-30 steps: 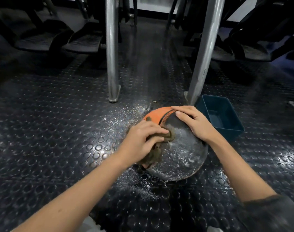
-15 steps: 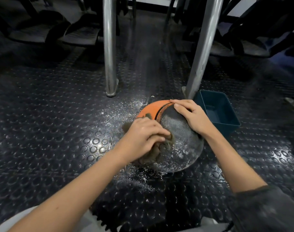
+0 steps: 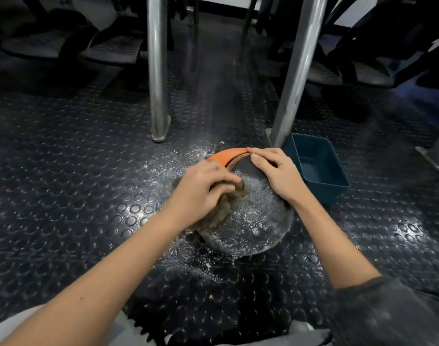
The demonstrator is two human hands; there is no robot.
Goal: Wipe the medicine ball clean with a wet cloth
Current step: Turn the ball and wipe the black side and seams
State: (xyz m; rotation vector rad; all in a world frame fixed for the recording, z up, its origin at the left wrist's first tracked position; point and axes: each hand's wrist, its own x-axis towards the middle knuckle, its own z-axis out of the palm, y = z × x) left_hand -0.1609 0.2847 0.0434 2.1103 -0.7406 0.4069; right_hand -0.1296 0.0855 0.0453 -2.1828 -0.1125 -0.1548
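Pressing cloth (image 3: 218, 216) against powder-flecked medicine ball (image 3: 258, 221).
Left hand (image 3: 201, 193) grips the cloth, fingers curled; right hand (image 3: 278, 173), just beside it, rests flat-fingered on the ball.

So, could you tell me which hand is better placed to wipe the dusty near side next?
Left: the left hand grips the cloth against the ball, beside the dust; the right hand rests on top.
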